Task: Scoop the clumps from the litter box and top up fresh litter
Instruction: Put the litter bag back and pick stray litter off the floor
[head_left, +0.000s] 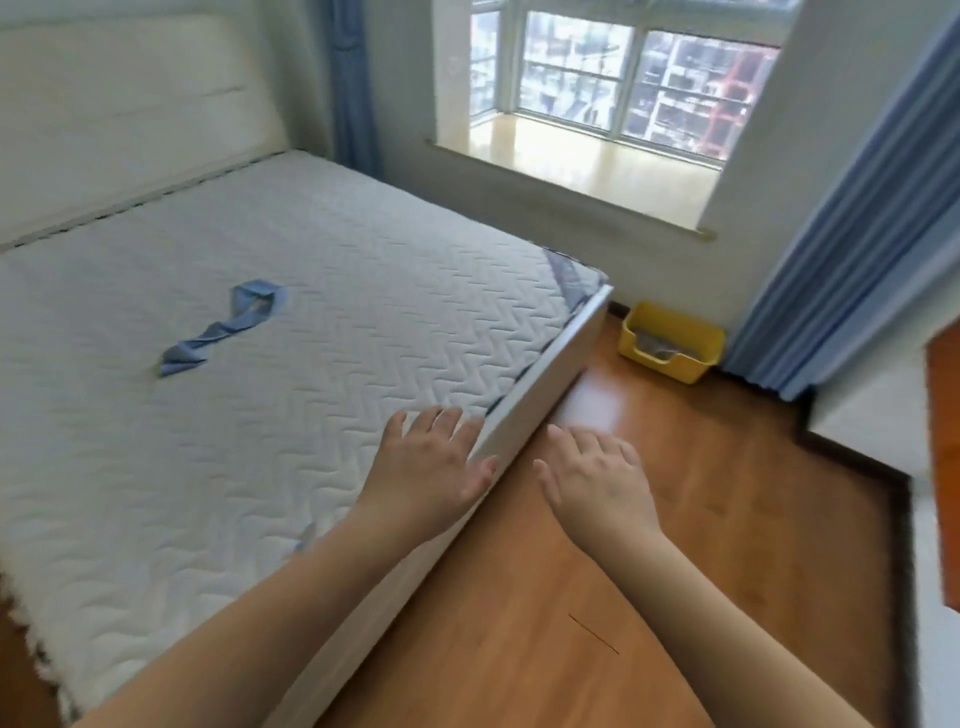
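**Approach Geometry: Hands to Litter Box**

**Target location.** The litter box (670, 342) is a yellow open tray standing on the wooden floor (649, 519) at the far right of the room. It sits below the window sill (571, 192), just beside the blue curtain (831, 249) on its right and near the far corner of the bed (545, 364) on its left. Grey contents show inside; clumps cannot be made out from here. No scoop and no bag of fresh litter can be seen.

**Hand state.** Both hands are extended forward, palms down, fingers straight and spread, holding nothing.
- The left hand (431, 462) is over the near right edge of the mattress (260, 389); whether it rests on the surface cannot be told.
- The right hand (597, 478) is over the floor, right of the bed frame.

**Governing relation.** The box lies far and to the right of both hands, well apart from them. The right hand is the nearer. A strip of open floor between bed and curtain leads toward the box.

**Box orientation.** The long axis runs left to right, roughly along the far wall. The lowered entry lip faces near.

**Assessment.** The task appears not yet begun. The next move is judged to be a walk forward and right, with tools still to be found.
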